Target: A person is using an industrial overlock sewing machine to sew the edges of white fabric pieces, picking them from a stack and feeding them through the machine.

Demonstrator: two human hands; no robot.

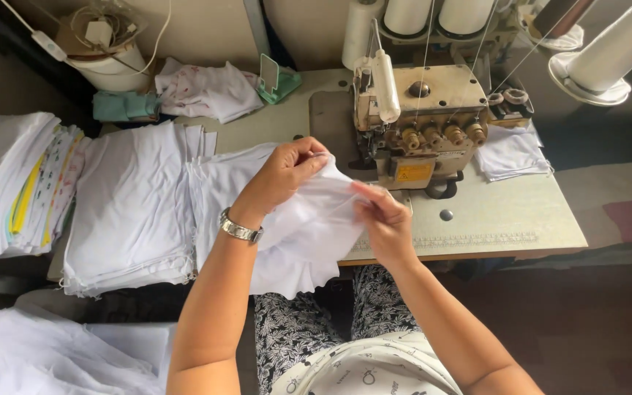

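**Hands gather white cloth before the sewing machine**

The left hand (287,172), a silver metal watch (241,230) on its wrist, pinches the upper edge of a thin white fabric piece (309,219), fingers closed on the cloth. The right hand (383,219) grips the same piece at its right edge, fingers also clamped on it. The fabric is held up just above the front edge of the pale grey-green surface (491,212), its lower part drooping toward the person's lap. Just behind the hands stands a beige metal overlock sewing machine (422,124) with white thread cones (433,14) above it. To the left lie tall stacks of folded white fabric (129,212).
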